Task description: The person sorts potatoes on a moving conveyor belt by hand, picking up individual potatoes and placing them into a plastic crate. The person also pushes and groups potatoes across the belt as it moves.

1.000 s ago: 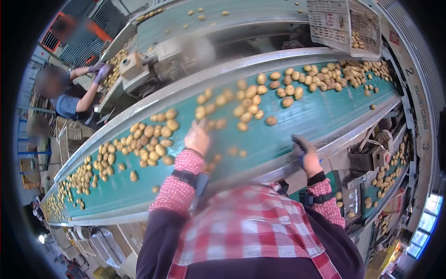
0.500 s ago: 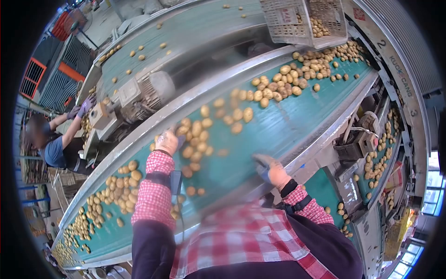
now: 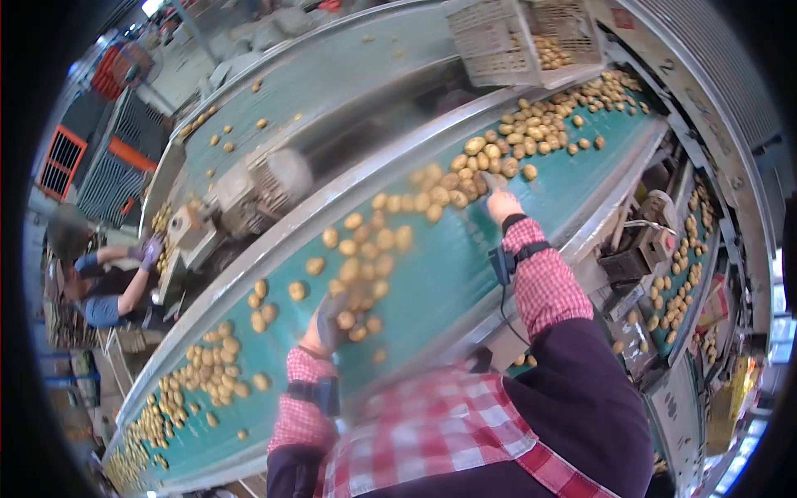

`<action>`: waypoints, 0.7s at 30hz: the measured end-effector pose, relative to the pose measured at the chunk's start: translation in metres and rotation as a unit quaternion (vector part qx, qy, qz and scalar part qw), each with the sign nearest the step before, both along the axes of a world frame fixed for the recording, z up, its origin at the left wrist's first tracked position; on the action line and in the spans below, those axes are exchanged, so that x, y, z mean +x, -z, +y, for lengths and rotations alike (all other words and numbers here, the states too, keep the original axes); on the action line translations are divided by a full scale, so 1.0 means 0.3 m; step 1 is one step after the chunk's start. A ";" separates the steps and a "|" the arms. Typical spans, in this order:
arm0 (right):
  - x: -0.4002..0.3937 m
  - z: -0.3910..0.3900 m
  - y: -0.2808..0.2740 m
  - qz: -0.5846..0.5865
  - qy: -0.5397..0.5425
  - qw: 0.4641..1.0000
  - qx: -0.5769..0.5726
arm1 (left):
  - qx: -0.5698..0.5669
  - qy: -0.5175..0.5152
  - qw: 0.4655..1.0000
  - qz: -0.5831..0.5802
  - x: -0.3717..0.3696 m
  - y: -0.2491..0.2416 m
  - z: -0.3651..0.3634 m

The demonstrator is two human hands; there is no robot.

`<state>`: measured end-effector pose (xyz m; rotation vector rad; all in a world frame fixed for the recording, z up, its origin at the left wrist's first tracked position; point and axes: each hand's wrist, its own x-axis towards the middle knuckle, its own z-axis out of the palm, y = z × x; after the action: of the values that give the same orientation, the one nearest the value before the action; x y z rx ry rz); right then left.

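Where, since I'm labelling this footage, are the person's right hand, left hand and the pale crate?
Right hand [image 3: 501,203]: head view, back of the hand.
Left hand [image 3: 323,325]: head view, middle of the hand.
Pale crate [image 3: 490,51]: head view, slatted side wall.

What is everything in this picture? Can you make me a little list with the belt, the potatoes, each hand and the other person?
Belt: green belt, slanting across the picture
Potatoes: many potatoes, some bunched, some apart
Left hand: left hand beside a bunch of potatoes; too blurry to tell if it grips any
Right hand: right hand reaching over the belt, fingers by the potatoes; grip unclear
Crate: pale crate with holes, near the top
Other person: at the left, purple glove near more potatoes
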<state>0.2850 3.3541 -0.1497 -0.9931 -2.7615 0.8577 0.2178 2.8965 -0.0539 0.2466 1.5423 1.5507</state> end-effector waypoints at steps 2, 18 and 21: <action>-0.050 0.022 0.073 -0.121 -0.046 0.990 0.049 | -0.011 0.021 0.981 0.191 0.054 -0.017 -0.001; 0.189 -0.257 -0.099 0.197 -0.168 0.859 -0.441 | 0.351 -0.276 0.826 -0.343 0.277 -0.190 0.350; 0.214 -0.438 -0.374 0.156 -0.428 0.856 -0.245 | 0.074 -0.110 0.966 0.221 0.308 0.002 0.333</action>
<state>0.3493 3.2227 -0.0374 0.4521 -2.6654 1.6880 0.3101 2.9963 -0.0545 0.5521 1.8443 1.8785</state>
